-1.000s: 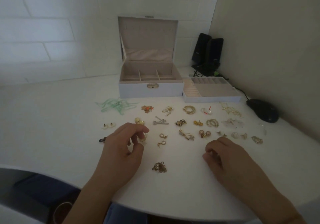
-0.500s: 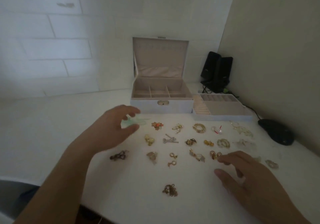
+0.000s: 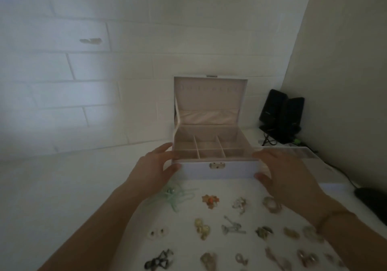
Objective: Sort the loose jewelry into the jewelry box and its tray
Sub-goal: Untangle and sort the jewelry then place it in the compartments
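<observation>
both hands moved up since earlier: left hand (image 3: pixel 154 169) & right hand (image 3: pixel 280 174) grasp 1 open jewelry box (image 3: pixel 215 169) at 12 o'clock; 6 compartments.

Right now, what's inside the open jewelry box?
The jewelry box shows beige dividers forming compartments, and no jewelry is visible in them. Its front wall hides the near compartments' floors.

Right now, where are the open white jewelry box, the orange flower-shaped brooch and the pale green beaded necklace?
Open white jewelry box (image 3: pixel 234 171), head view: front wall.
Orange flower-shaped brooch (image 3: pixel 210 201), head view: its centre.
Pale green beaded necklace (image 3: pixel 181 197), head view: tangled strands.
</observation>
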Motion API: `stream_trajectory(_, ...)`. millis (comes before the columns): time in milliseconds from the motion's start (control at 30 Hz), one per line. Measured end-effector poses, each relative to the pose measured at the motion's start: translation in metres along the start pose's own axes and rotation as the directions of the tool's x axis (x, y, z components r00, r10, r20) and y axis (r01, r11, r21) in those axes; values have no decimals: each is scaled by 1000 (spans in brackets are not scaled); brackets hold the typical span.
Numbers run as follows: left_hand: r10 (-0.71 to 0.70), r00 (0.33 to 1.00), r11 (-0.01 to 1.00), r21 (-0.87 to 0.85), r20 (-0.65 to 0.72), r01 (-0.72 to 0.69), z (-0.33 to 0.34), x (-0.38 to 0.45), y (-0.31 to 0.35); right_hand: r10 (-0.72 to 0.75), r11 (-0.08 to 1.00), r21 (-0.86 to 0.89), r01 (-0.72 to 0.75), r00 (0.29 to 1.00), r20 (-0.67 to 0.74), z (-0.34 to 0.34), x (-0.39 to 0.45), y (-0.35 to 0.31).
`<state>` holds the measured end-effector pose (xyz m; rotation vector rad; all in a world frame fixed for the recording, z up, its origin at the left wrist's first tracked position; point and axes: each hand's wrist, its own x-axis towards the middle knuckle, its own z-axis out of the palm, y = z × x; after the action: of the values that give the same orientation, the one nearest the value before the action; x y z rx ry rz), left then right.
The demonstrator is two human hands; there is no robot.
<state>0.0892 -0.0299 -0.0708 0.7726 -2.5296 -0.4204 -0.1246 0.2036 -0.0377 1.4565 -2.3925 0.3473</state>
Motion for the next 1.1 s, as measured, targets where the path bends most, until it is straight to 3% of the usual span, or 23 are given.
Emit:
stream_trajectory(133,188,978,975,134,-94,-175,-2,11,-8,-5,993,114,-16,984,179,22,40,-3)
stream_trajectory(300,333,941,925,215,-56,-314,-13,14,-11,42,984,167,-61,992,115,37,42,5)
stream_trajectory(400,381,923,905,225,-54,-360,-18,2,-19,-28,985,174,8,993,112,39,45,-1)
stream_trajectory(500,302,947,941,192,-113,-277,-25,-14,-41,-134,976,180,126,991,33,46,53,-21)
stream_trajectory(567,215,967,974,107,-139,-201,-28,-25,-53,-129,975,190,118,990,47,52,59,-35)
stream_trajectory(633,186,972,983,34,-141,-183,-30,-35,-62,-112,969,231,90,990,83,50,62,-50)
stream_trajectory(700,201,968,980,23,-151,-200,-36,-42,-67,-167,964,211,159,986,21,45,59,-62)
stream_trajectory(767,225,960,974,34,-164,-223,-44,-48,-71,-278,956,94,279,960,-25,36,48,-84)
stream_trajectory(867,229,947,972,7,-224,-233,-49,-53,-75,-447,890,96,446,895,-11,22,34,-124)
stream_trajectory(1000,83,934,972,-180,-348,-153,-42,-55,-79,-525,835,42,548,819,-231,5,17,-160)
stream_trajectory(1100,-54,924,947,-313,-378,-73,-40,-55,-82,-494,851,183,492,869,-37,12,6,-169)
